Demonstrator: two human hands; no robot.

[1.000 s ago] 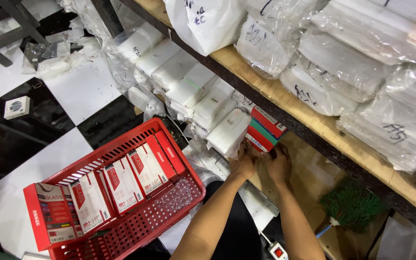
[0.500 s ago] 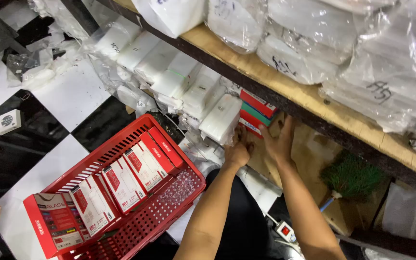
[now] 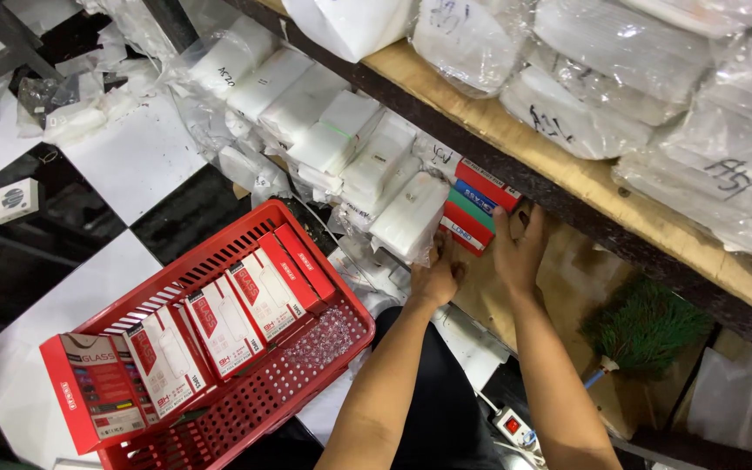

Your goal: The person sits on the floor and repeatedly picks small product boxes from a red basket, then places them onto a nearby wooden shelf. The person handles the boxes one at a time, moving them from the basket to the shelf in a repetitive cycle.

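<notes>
Under a wooden shelf (image 3: 515,144) stands a short stack of red, green and blue boxes (image 3: 473,207). My right hand (image 3: 518,245) lies flat against the stack's right side. My left hand (image 3: 436,277) presses at its lower left, beside a white plastic-wrapped bundle (image 3: 411,218); I cannot tell whether it grips anything. A red plastic basket (image 3: 245,409) sits by my left forearm. It holds a row of red-and-white flat boxes (image 3: 219,324).
Several white wrapped bundles (image 3: 306,104) line the floor under the shelf. More plastic-wrapped packs (image 3: 620,78) fill the shelf above. A small green broom (image 3: 641,326) and a power strip (image 3: 515,428) lie right of my arms. The floor has black and white tiles (image 3: 124,157).
Both hands have pushed the coloured boxes further in under the shelf. My right hand went from the stack's underside to its right side.
</notes>
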